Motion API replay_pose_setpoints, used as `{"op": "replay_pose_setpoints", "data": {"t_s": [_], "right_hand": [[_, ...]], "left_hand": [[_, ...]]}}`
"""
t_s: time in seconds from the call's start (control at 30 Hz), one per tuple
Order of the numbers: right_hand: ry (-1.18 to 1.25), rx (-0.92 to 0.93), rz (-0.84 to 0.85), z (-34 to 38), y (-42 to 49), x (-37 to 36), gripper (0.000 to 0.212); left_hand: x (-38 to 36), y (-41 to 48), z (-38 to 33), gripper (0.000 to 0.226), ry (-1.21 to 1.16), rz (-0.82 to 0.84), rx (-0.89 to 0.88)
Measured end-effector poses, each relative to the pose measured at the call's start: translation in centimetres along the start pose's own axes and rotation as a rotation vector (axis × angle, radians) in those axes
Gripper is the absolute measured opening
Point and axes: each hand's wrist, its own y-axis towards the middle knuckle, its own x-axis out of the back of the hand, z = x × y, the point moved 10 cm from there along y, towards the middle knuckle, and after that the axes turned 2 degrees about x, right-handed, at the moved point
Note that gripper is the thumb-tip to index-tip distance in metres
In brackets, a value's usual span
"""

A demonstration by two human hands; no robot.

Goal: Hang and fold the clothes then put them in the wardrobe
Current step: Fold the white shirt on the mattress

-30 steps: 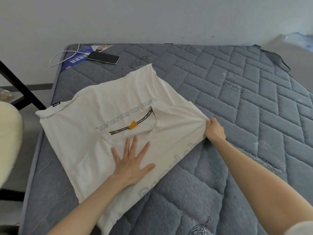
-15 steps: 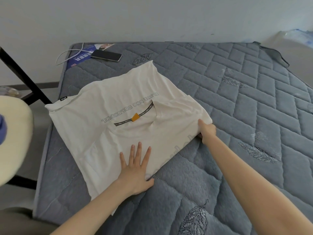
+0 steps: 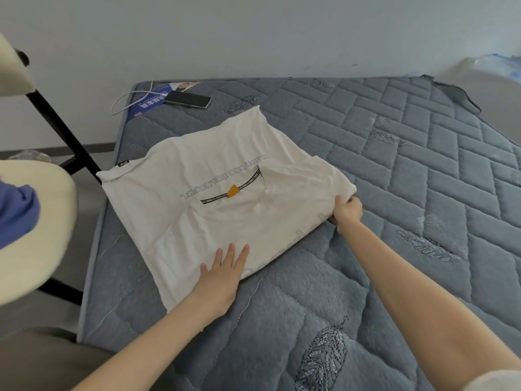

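The left hand [image 3: 218,280] has slid back across the white shirt [image 3: 197,176] to its near edge.

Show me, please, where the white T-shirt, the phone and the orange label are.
white T-shirt [image 3: 169,179]: head view, flat fabric left of the neckline.
phone [image 3: 188,99]: head view, middle of its dark screen.
orange label [image 3: 233,191]: head view, centre of the tag.

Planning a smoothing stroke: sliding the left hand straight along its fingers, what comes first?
Lying on the white T-shirt, the left hand likely meets the neckline near the orange tag first.
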Motion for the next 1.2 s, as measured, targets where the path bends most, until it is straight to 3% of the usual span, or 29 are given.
{"op": "replay_pose_setpoints", "data": {"t_s": [0.2, 0.47, 0.67, 0.77, 0.93, 1.2], "right_hand": [[0.048, 0.049, -0.114, 1.4, -1.6, 2.8, 0.019], [0.201, -0.115, -0.355, -2.8, -4.4, 13.9, 0.034], [0.335, -0.168, -0.417, -5.3, -7.0, 20.4, 0.031], [0.428, -0.179, -0.393, -5.4, -7.7, 20.6, 0.022], [0.543, -0.152, -0.369, -3.8, -7.5, 18.6, 0.026], [0.508, -0.07, -0.238, 2.9, -4.3, 12.1, 0.032]], "left_hand": [[0.9, -1.8, -1.0, 0.065, -0.126, 0.041, -0.092], [0.2, -6.6, -9.5, 0.061, -0.382, 0.222, -0.35], [-1.7, -9.7, -15.5, 0.065, -0.392, 0.324, -0.511], [-1.3, -10.2, -15.5, 0.066, -0.412, 0.29, -0.548], [1.4, -9.3, -13.2, 0.064, -0.452, 0.189, -0.534], [9.1, -4.6, -4.1, 0.016, -0.384, -0.049, -0.304]]}}
